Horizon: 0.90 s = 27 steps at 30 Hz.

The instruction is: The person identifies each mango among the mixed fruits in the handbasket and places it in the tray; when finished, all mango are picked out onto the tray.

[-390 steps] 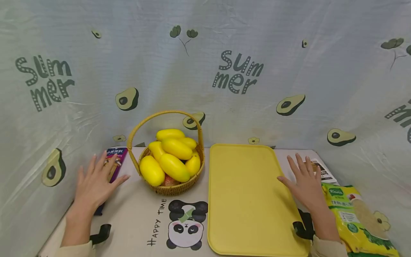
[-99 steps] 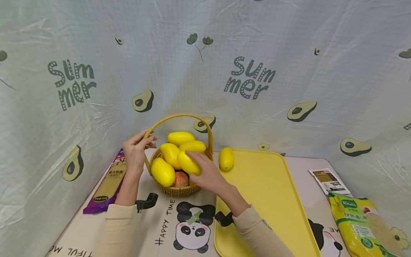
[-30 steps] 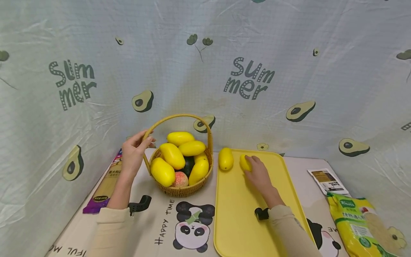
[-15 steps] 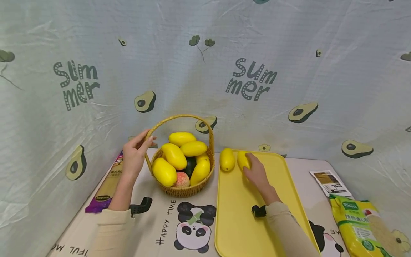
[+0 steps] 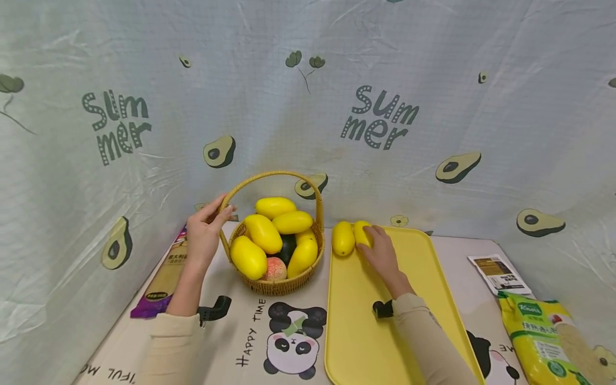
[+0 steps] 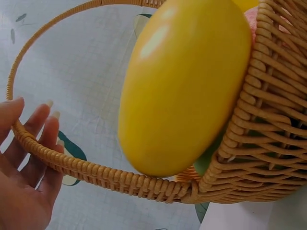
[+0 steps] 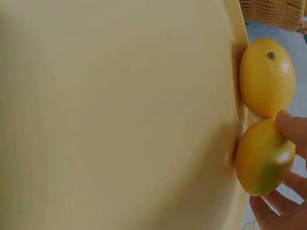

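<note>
Yellow fruit (image 5: 361, 233) in right grip (image 5: 382, 255), lengthwise toward backdrop (image 5: 279, 117).

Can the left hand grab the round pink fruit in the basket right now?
Probably not: the left hand is holding the basket handle, and a yellow fruit lies between that hand and the pink fruit.

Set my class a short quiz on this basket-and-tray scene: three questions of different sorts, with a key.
1. True or false: the left grip holds the basket handle.

2. Choose one. The right grip holds:
A) the reddish fruit
B) a yellow fruit
C) the Knorr bag

3. Fill in the blank: counting the held one, ___ yellow fruits are at the far edge of the tray.

Key: 1. True. 2. B. 3. Two.
</note>
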Motion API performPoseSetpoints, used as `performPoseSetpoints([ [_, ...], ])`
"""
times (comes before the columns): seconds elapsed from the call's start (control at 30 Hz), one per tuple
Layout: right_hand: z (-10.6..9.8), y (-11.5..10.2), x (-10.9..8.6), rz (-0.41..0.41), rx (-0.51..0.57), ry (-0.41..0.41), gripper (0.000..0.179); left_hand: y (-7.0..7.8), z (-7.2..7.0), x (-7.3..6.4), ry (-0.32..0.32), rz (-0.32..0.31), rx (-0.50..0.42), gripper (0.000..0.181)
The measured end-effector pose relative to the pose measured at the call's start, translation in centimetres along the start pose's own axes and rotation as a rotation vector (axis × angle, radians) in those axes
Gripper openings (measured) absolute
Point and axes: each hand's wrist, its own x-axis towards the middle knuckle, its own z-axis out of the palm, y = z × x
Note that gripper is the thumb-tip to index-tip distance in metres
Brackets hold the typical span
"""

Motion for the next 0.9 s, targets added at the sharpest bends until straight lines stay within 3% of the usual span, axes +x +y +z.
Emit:
performPoseSetpoints([
  [0.3, -0.4, 0.0, -0.5, 0.036, 0.013, -0.029, 0.06, -0.1, 0.3, -0.1, 0.032, 0.018, -0.063, 0.038],
  [0.67, -0.8, -2.0, -0.6, -0.062, 0.13, 0.026, 0.062, -0.6, 0.4, 0.2, 0.046, 0.006, -0.06, 0.038],
  [0.9, -0.8, -5.3, -1.0, -0.136, 0.116, -0.103, 0.063, -0.3, 0.4, 0.0, 0.042, 0.026, -0.058, 0.038],
])
